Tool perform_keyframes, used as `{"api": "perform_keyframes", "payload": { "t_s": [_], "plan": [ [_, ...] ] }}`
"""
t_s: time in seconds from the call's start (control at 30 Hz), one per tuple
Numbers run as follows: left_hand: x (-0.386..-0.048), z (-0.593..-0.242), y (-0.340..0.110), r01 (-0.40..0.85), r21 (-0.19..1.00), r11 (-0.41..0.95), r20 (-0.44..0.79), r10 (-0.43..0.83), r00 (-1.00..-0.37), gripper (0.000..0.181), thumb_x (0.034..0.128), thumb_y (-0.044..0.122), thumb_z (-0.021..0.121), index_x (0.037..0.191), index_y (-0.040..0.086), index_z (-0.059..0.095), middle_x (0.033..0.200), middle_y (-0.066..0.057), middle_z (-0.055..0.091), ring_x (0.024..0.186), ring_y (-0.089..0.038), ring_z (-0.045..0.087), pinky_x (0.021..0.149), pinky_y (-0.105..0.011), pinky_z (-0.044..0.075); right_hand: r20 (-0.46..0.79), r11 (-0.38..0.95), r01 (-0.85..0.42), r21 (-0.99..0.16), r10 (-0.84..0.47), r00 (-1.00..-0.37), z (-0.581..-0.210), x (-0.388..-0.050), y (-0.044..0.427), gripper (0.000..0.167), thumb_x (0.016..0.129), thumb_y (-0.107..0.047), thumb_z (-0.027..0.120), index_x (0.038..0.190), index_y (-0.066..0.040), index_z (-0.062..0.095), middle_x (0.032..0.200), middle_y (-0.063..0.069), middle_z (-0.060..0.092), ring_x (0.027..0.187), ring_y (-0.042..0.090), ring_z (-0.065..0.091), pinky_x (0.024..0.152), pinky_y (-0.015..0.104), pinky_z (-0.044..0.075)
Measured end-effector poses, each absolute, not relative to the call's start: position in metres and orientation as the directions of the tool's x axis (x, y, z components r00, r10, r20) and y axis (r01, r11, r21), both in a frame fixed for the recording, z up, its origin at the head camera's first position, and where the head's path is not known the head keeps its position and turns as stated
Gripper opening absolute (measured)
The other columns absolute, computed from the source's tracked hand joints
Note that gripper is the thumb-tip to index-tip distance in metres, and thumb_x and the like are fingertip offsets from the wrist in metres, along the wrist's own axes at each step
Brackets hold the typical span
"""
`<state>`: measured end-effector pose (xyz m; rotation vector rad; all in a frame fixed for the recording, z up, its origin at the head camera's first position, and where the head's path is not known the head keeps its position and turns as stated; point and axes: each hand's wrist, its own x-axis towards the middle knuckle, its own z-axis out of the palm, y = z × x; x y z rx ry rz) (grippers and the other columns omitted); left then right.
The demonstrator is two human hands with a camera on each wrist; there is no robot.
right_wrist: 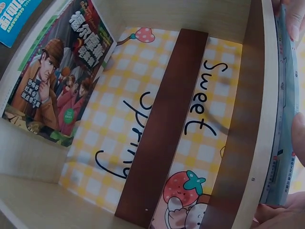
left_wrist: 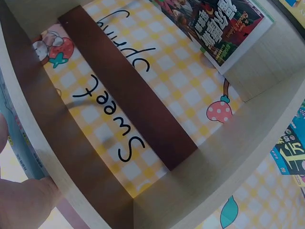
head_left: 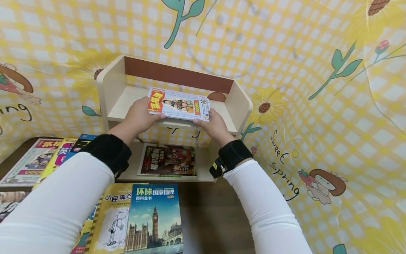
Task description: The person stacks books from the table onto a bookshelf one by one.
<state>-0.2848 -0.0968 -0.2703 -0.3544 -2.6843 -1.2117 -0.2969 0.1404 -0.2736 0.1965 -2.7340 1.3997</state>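
A comic-style book with a red, yellow and pale blue cover lies face up at the front of the upper board of a small wooden bookshelf. My left hand grips its left end, thumb along the near edge. At the other end my right hand holds it, its thumb also at the near edge. The right wrist view shows the layered edge of the held book beside the shelf board; whether it is one volume or two I cannot tell. The fingers underneath are hidden.
On the lower shelf lies a dark-covered book. In front, a blue book with a clock tower overlaps a yellow book on the dark table. More books lie at the left. Patterned cloth hangs behind.
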Motion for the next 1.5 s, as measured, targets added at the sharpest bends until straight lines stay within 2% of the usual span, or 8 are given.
{"api": "perform_keyframes", "payload": {
  "t_s": [0.27,0.43,0.57,0.77,1.0,1.3,1.5],
  "plan": [
    [-0.290,-0.268,-0.095,0.259,0.741,0.619,0.247,0.108,-0.963,0.053,0.0936,0.022,0.065,0.134,-0.007,0.044,0.124,-0.027,0.052,0.114,-0.042,0.050,0.097,-0.053,0.041,0.194,0.650,-0.170,-0.741,-0.036,-0.980,-0.275,-0.306,0.137,0.057,0.091,-0.030,0.068,0.139,-0.011,0.044,0.130,0.007,0.055,0.118,0.022,0.050,0.098,0.035,0.041],
    [-0.296,-0.268,-0.095,0.243,0.748,0.618,0.244,0.085,-0.966,0.053,0.0928,0.020,0.066,0.133,-0.007,0.045,0.124,-0.026,0.052,0.113,-0.041,0.051,0.097,-0.053,0.041,0.237,0.718,-0.172,-0.674,-0.010,-0.971,-0.274,-0.307,0.132,0.054,0.092,-0.034,0.066,0.136,-0.009,0.048,0.130,0.009,0.056,0.123,0.027,0.045,0.105,0.039,0.033],
    [-0.299,-0.268,-0.093,0.236,0.745,0.624,0.233,0.088,-0.968,0.053,0.0930,0.021,0.065,0.133,-0.008,0.045,0.124,-0.026,0.052,0.113,-0.041,0.051,0.098,-0.053,0.041,0.235,0.728,-0.147,-0.670,0.020,-0.972,-0.274,-0.306,0.130,0.053,0.092,-0.034,0.066,0.135,-0.010,0.048,0.132,0.010,0.055,0.126,0.027,0.042,0.108,0.039,0.029],
    [-0.304,-0.267,-0.091,0.223,0.728,0.649,0.221,0.086,-0.971,0.053,0.0941,0.023,0.064,0.133,-0.008,0.045,0.125,-0.027,0.051,0.113,-0.041,0.052,0.096,-0.052,0.042,0.220,0.740,-0.102,-0.665,0.063,-0.973,-0.277,-0.307,0.127,0.054,0.093,-0.038,0.063,0.137,-0.012,0.046,0.133,0.009,0.052,0.129,0.028,0.038,0.105,0.039,0.034],
    [-0.306,-0.267,-0.092,0.214,0.711,0.670,0.210,0.087,-0.974,0.053,0.0947,0.025,0.063,0.131,-0.009,0.045,0.123,-0.027,0.051,0.111,-0.042,0.051,0.095,-0.053,0.042,0.226,0.762,-0.098,-0.641,0.065,-0.972,-0.278,-0.310,0.125,0.056,0.093,-0.040,0.062,0.138,-0.011,0.045,0.132,0.008,0.053,0.127,0.028,0.043,0.103,0.039,0.037],
    [-0.309,-0.271,-0.090,0.203,0.700,0.685,0.199,0.087,-0.976,0.056,0.0951,0.026,0.062,0.134,-0.010,0.043,0.127,-0.029,0.046,0.113,-0.043,0.049,0.097,-0.054,0.040,0.213,0.770,-0.070,-0.634,0.087,-0.973,-0.281,-0.310,0.124,0.056,0.094,-0.040,0.061,0.140,-0.013,0.044,0.135,0.007,0.052,0.126,0.027,0.043,0.103,0.039,0.037],
    [-0.309,-0.273,-0.090,0.181,0.683,0.707,0.178,0.079,-0.981,0.069,0.0973,0.032,0.057,0.143,-0.011,0.029,0.138,-0.032,0.036,0.122,-0.045,0.042,0.102,-0.054,0.037,0.239,0.769,-0.101,-0.631,0.069,-0.968,-0.283,-0.309,0.124,0.055,0.095,-0.041,0.060,0.140,-0.013,0.045,0.135,0.006,0.052,0.126,0.027,0.044,0.102,0.040,0.038]
  ]
}}
